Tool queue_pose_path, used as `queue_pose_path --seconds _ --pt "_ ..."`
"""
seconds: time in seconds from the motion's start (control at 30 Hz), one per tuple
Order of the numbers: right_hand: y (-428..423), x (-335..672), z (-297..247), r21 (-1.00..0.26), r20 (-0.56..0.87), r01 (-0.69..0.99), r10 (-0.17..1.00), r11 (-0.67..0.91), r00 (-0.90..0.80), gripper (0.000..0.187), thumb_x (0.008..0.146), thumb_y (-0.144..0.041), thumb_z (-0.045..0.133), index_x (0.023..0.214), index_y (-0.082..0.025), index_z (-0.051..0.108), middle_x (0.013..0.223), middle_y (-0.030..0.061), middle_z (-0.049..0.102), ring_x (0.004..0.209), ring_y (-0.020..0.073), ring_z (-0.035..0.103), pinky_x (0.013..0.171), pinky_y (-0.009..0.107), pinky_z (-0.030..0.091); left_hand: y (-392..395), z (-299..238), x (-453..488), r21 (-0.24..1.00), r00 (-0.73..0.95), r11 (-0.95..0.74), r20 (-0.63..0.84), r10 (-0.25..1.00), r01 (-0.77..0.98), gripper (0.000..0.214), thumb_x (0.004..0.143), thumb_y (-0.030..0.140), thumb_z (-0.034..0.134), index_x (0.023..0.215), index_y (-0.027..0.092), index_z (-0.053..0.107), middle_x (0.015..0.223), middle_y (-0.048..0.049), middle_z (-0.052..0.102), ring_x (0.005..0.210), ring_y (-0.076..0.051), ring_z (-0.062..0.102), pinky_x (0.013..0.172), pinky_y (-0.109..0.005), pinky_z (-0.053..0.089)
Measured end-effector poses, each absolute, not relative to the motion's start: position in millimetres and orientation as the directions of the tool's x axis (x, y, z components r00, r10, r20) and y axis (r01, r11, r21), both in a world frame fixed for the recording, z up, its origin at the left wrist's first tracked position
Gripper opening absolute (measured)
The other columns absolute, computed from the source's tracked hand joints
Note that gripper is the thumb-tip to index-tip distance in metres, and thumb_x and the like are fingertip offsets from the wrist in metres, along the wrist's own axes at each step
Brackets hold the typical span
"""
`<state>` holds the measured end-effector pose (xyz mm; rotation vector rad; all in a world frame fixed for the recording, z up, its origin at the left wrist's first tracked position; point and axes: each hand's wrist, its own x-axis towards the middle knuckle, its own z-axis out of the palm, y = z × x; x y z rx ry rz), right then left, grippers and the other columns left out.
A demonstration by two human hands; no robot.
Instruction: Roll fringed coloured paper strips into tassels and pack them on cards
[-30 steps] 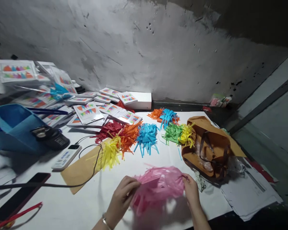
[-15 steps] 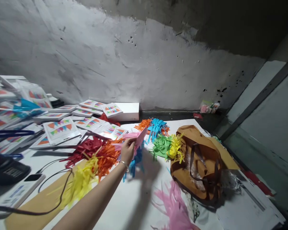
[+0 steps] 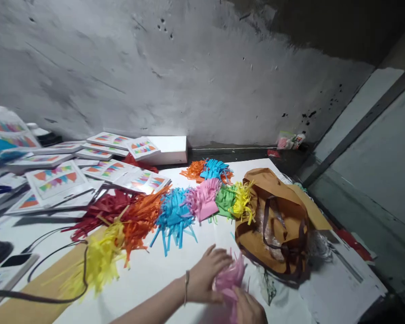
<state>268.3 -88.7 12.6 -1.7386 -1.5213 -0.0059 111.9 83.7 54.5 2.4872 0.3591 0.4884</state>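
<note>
My left hand point(image 3: 207, 275), with a bracelet at the wrist, reaches over the white table beside a bunch of pink fringed tissue paper point(image 3: 232, 273). Its fingers are stretched out and apart, near or touching the pink strips. At the bottom edge, my right hand point(image 3: 250, 308) is closed on the lower part of that same pink bunch. Beyond them, a row of fringed paper bunches lies on the table: blue point(image 3: 175, 209), pink point(image 3: 204, 198), green point(image 3: 226, 201) and yellow point(image 3: 243, 200).
Dark red point(image 3: 103, 209), orange point(image 3: 143, 218) and yellow fringes point(image 3: 103, 254) lie at left, near a cable and printed white boxes point(image 3: 59, 182). Orange and blue fringes point(image 3: 216, 170) lie further back. A brown fabric bag point(image 3: 273, 225) stands at right. The wall point(image 3: 195, 81) rises behind.
My left hand has let go of a pink fringed piece, now lying between the blue and green ones, and has come back toward me to the pink bunch. The view has shifted slightly.
</note>
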Motion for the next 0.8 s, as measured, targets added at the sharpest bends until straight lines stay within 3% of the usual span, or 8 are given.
queue_pose_path --seconds 0.1,0.2,0.33,0.43,0.5,0.6,0.7,0.8 --pt "-74 257 40 -0.366 0.557 0.899 0.830 0.239 0.006 0.041 0.083 -0.003 0.039 0.112 -0.018 0.063 0.092 0.0062 0.074 0.080 0.0186 0.071 0.070 0.024 0.057 44 62 100 0.462 0.870 -0.832 0.217 0.442 0.308 0.012 0.082 0.021 0.056 0.091 0.025 0.064 0.075 0.0002 0.066 0.083 -0.019 0.060 0.111 -0.054 0.018" --pt "-65 234 61 -0.303 0.505 0.914 0.859 0.269 -0.085 0.044 0.078 -0.005 0.040 0.115 -0.018 0.061 0.092 0.0077 0.073 0.077 0.0223 0.070 0.069 0.031 0.058 22 77 75 0.405 0.719 -0.742 0.245 0.651 0.534 0.022 0.082 0.008 0.049 0.079 0.024 0.064 0.067 0.0006 0.063 0.075 -0.017 0.057 0.105 -0.052 0.026" --pt "-62 200 78 -0.340 0.487 0.917 0.873 0.208 -0.017 0.047 0.076 0.000 0.034 0.104 -0.023 0.065 0.087 0.0052 0.073 0.075 0.0224 0.069 0.081 0.040 0.055 -7 109 26 0.518 0.710 -0.681 0.184 0.680 0.518 0.024 0.079 0.036 0.065 0.100 0.026 0.064 0.089 -0.0044 0.067 0.090 -0.025 0.058 0.101 -0.054 0.031" --pt "-69 189 90 -0.269 0.612 0.886 0.777 0.377 -0.145 0.050 0.082 -0.001 0.030 0.117 -0.019 0.060 0.102 0.0081 0.072 0.096 0.0218 0.067 0.089 0.041 0.053 -16 131 -4 0.702 0.672 -0.545 0.128 0.730 0.459 0.058 0.078 0.058 0.060 0.125 0.025 0.053 0.122 -0.0122 0.059 0.109 -0.028 0.054 0.097 -0.044 0.041" --pt "-76 188 101 -0.174 0.678 0.836 0.679 0.520 -0.281 0.048 0.086 -0.005 0.032 0.127 -0.015 0.054 0.113 0.0108 0.068 0.112 0.0235 0.060 0.093 0.044 0.051 -11 139 -15 0.789 0.603 -0.434 0.103 0.791 0.435 0.059 0.084 0.060 0.050 0.130 0.024 0.049 0.132 -0.0135 0.051 0.117 -0.026 0.049 0.097 -0.039 0.042" --pt "-88 185 115 -0.087 0.678 0.783 0.612 0.616 -0.407 0.047 0.088 -0.008 0.037 0.134 -0.012 0.048 0.120 0.0129 0.065 0.123 0.0260 0.052 0.098 0.047 0.048 4 141 -19 0.871 0.642 -0.301 -0.021 0.766 0.388 0.056 0.080 0.067 0.048 0.101 0.018 0.065 0.099 -0.0092 0.063 0.091 -0.024 0.057 0.083 -0.035 0.047" --pt "-96 181 120 -0.064 0.660 0.776 0.610 0.627 -0.438 0.048 0.088 -0.006 0.039 0.135 -0.010 0.047 0.124 0.0141 0.062 0.127 0.0267 0.048 0.100 0.047 0.047 8 137 -21 0.951 0.703 -0.006 -0.226 0.674 0.311 0.060 0.074 0.073 0.050 0.056 0.015 0.056 0.052 0.0037 0.043 0.052 -0.013 0.043 0.055 -0.026 0.040" --pt "-98 176 117 -0.064 0.659 0.774 0.609 0.630 -0.442 0.048 0.088 -0.004 0.037 0.135 -0.008 0.047 0.124 0.0152 0.062 0.128 0.0267 0.046 0.101 0.048 0.046 -3 135 -29 0.928 0.662 0.365 -0.319 0.678 0.073 0.059 0.078 0.071 0.047 0.064 0.015 0.057 0.055 0.0034 0.046 0.053 -0.012 0.043 0.055 -0.025 0.038"
